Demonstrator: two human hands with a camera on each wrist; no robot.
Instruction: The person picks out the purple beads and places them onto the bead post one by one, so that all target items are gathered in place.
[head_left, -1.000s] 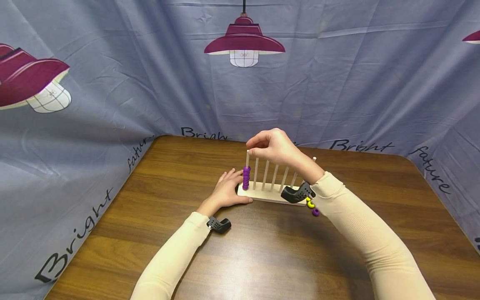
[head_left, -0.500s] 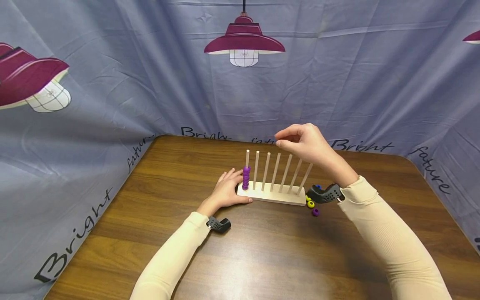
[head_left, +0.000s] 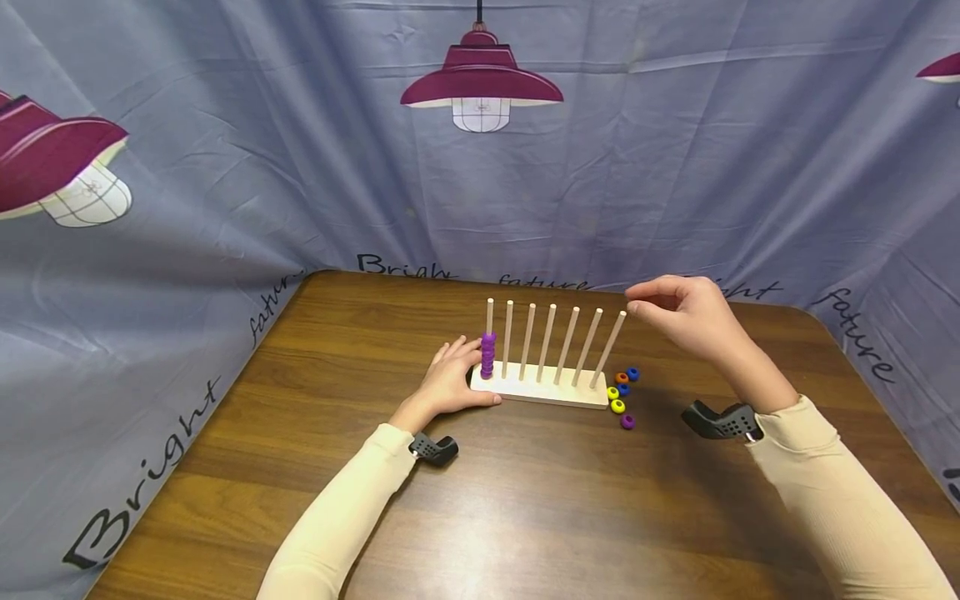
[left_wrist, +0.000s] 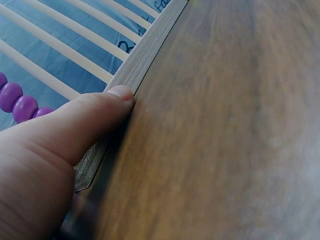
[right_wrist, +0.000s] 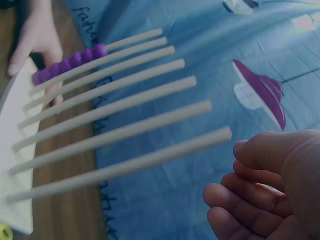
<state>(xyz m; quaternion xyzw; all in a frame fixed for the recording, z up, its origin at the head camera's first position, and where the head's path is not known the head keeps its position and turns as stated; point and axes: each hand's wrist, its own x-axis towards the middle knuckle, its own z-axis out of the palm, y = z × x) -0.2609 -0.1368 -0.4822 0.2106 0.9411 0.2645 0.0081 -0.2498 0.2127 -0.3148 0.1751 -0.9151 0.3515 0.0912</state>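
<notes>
A pale wooden peg board [head_left: 540,387] with several upright pegs stands on the table. Purple beads [head_left: 488,357] are stacked on its leftmost peg; the other pegs are bare. My left hand [head_left: 447,383] holds the board's left end, fingers spread behind it. Its thumb [left_wrist: 107,107] presses against the front edge in the left wrist view. To the right, my right hand [head_left: 690,317] hovers in the air near the top of the rightmost peg [right_wrist: 220,135]. Its fingers are loosely bent, with nothing visible between thumb and fingertips.
Several loose beads lie right of the board: two blue, one orange [head_left: 622,378], two yellow [head_left: 617,407] and one purple [head_left: 627,422]. The brown wooden table [head_left: 480,508] is enclosed by a blue-grey curtain [head_left: 637,167] printed with lamps.
My right hand has moved right, from above the leftmost peg to beyond the rightmost one. The loose beads are now uncovered. My left hand stays at the board's left end.
</notes>
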